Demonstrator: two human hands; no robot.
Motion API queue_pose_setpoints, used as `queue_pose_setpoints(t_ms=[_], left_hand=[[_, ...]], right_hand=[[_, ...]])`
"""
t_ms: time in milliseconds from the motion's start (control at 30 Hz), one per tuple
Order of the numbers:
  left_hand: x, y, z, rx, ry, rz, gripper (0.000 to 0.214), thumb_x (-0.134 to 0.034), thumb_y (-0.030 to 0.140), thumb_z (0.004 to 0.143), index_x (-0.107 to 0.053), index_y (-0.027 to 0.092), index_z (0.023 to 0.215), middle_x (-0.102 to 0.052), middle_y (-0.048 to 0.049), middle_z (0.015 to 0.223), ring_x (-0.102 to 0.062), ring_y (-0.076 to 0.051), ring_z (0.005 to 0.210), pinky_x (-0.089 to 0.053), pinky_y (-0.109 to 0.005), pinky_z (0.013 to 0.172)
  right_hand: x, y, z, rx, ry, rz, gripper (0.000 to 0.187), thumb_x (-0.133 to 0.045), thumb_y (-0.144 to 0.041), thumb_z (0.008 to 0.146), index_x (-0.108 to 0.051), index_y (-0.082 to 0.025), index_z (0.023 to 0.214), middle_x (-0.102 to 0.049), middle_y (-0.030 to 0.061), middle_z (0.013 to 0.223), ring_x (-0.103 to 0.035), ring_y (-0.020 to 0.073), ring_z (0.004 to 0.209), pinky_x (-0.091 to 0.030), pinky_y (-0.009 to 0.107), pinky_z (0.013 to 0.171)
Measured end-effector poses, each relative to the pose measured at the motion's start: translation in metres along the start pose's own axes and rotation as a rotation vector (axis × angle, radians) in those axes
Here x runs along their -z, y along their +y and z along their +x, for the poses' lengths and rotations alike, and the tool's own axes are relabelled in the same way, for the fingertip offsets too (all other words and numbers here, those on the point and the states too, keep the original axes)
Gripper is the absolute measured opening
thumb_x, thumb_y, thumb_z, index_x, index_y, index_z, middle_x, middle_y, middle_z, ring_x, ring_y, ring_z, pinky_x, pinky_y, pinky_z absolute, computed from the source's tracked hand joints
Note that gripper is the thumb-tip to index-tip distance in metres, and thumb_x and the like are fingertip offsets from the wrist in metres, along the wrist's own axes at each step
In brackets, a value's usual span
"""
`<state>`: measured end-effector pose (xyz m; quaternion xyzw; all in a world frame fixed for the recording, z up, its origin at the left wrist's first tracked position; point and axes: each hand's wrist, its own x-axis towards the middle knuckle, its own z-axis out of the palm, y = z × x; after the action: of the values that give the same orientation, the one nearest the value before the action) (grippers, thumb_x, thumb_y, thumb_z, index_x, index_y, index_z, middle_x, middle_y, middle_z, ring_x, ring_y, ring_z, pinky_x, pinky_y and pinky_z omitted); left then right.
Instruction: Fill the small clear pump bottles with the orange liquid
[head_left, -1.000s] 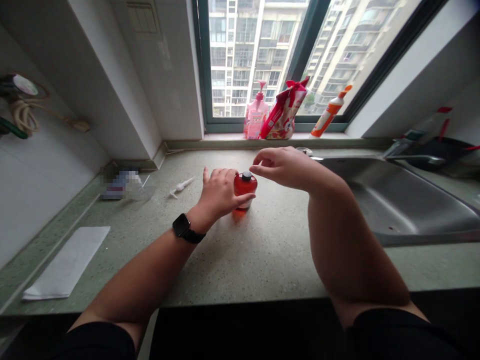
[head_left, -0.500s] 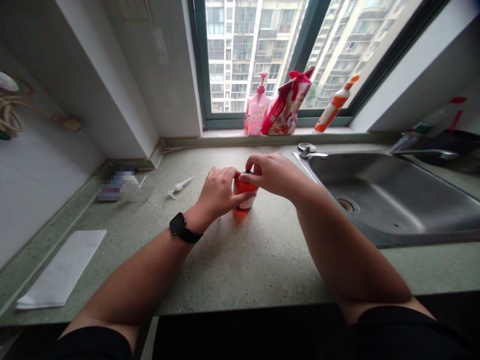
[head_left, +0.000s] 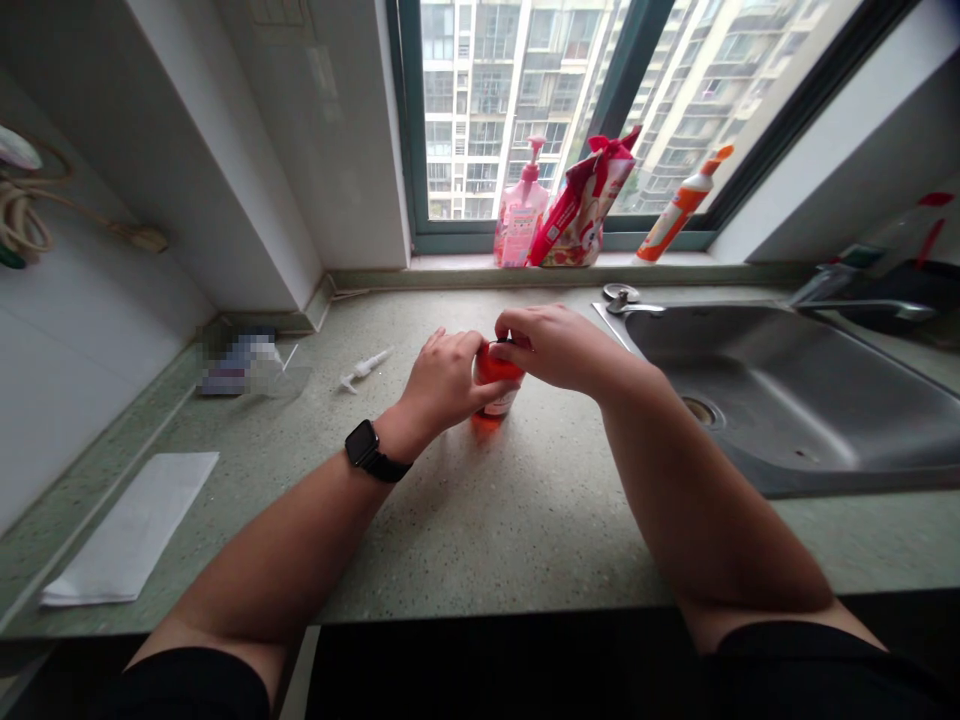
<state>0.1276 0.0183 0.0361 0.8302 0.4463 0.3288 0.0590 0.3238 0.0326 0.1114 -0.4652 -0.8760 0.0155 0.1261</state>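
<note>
An orange-red, see-through bottle (head_left: 499, 372) with a pale label stands upright on the speckled counter. My left hand (head_left: 447, 378) is closed around its side, thumb across the front. At the top, my right hand (head_left: 559, 347) has its fingers and thumb pinched on the bottle's dark cap (head_left: 504, 343), which they mostly cover. To the left of my left hand lies a white pump head (head_left: 366, 369) on its side.
A folded white paper towel (head_left: 135, 528) lies at the left, with a blurred-out packet (head_left: 238, 362) behind it. A steel sink (head_left: 810, 400) is set in at right. On the windowsill stand a pink pump bottle (head_left: 519, 222), a red bag (head_left: 585, 205) and an orange-white bottle (head_left: 681, 208).
The whole view has shifted slightly, so things appear a little further right. Both hands keep their places on the bottle and its cap.
</note>
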Motion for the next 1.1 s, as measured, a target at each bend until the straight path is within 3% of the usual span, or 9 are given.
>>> queue_pose_setpoints(t_ms=[200,400,500,633,733,833,967,1100], left_hand=[[0.0,0.0,0.001,0.017,-0.01,0.009,0.038,-0.081,0.055,0.096,-0.066,0.023,0.11,-0.078,-0.0058,0.106,-0.073,-0.026,0.101,-0.041,-0.06,0.128],[0.0,0.0,0.0,0.021,-0.024,0.024,0.044,-0.082,0.059,0.094,-0.065,0.023,0.112,-0.078,-0.007,0.109,-0.073,-0.028,0.105,-0.039,-0.062,0.129],[0.0,0.0,-0.001,0.015,-0.023,0.022,0.043,-0.081,0.058,0.095,-0.064,0.022,0.111,-0.078,-0.0077,0.113,-0.073,-0.029,0.108,-0.038,-0.061,0.13],[-0.001,-0.001,-0.001,0.01,-0.003,0.035,0.042,-0.08,0.059,0.095,-0.065,0.023,0.111,-0.078,-0.0074,0.11,-0.073,-0.028,0.104,-0.04,-0.06,0.129],[-0.002,-0.001,-0.001,0.013,0.003,0.035,0.043,-0.08,0.06,0.095,-0.065,0.023,0.111,-0.078,-0.0076,0.108,-0.072,-0.028,0.103,-0.041,-0.06,0.128],[-0.002,-0.001,-0.001,0.018,-0.007,0.02,0.045,-0.078,0.062,0.096,-0.065,0.022,0.112,-0.079,-0.0082,0.111,-0.072,-0.029,0.105,-0.04,-0.061,0.128],[-0.001,-0.001,-0.001,0.016,-0.014,0.022,0.043,-0.078,0.062,0.096,-0.065,0.023,0.112,-0.079,-0.0082,0.113,-0.072,-0.029,0.107,-0.039,-0.061,0.129],[-0.003,-0.001,-0.002,0.025,-0.006,0.028,0.043,-0.081,0.059,0.094,-0.066,0.024,0.115,-0.078,-0.0077,0.114,-0.072,-0.029,0.109,-0.039,-0.061,0.129]], right_hand=[[0.001,0.003,-0.004,0.073,-0.035,0.021,0.019,-0.06,-0.023,0.101,-0.075,-0.023,0.112,-0.076,0.0098,0.114,-0.067,0.0247,0.098,-0.046,0.036,0.087],[0.002,0.003,-0.011,0.02,0.051,0.012,0.026,-0.065,-0.039,0.102,-0.076,-0.025,0.122,-0.074,0.0105,0.115,-0.067,0.0271,0.102,-0.048,0.038,0.088],[0.002,0.005,-0.009,-0.067,0.092,-0.007,0.031,-0.074,-0.049,0.097,-0.076,-0.022,0.111,-0.076,0.0099,0.105,-0.068,0.0272,0.096,-0.046,0.038,0.083],[0.001,0.008,-0.007,-0.058,0.058,-0.011,0.022,-0.072,-0.043,0.098,-0.076,-0.022,0.094,-0.076,0.008,0.096,-0.066,0.025,0.091,-0.045,0.037,0.081],[0.002,0.01,-0.008,0.03,0.036,0.03,0.019,-0.07,-0.038,0.099,-0.079,-0.023,0.107,-0.076,0.0082,0.107,-0.067,0.0243,0.096,-0.047,0.036,0.086],[0.001,0.01,-0.011,0.038,0.047,0.081,0.031,-0.072,-0.042,0.097,-0.077,-0.026,0.123,-0.075,0.0095,0.118,-0.069,0.0258,0.101,-0.05,0.037,0.089],[-0.002,0.007,-0.009,-0.051,0.116,0.07,0.027,-0.076,-0.046,0.095,-0.075,-0.023,0.109,-0.076,0.011,0.112,-0.069,0.0292,0.103,-0.05,0.041,0.091],[-0.001,0.008,-0.008,0.025,0.1,0.101,0.016,-0.07,-0.035,0.097,-0.077,-0.024,0.106,-0.078,0.0096,0.114,-0.07,0.029,0.108,-0.05,0.043,0.098]])
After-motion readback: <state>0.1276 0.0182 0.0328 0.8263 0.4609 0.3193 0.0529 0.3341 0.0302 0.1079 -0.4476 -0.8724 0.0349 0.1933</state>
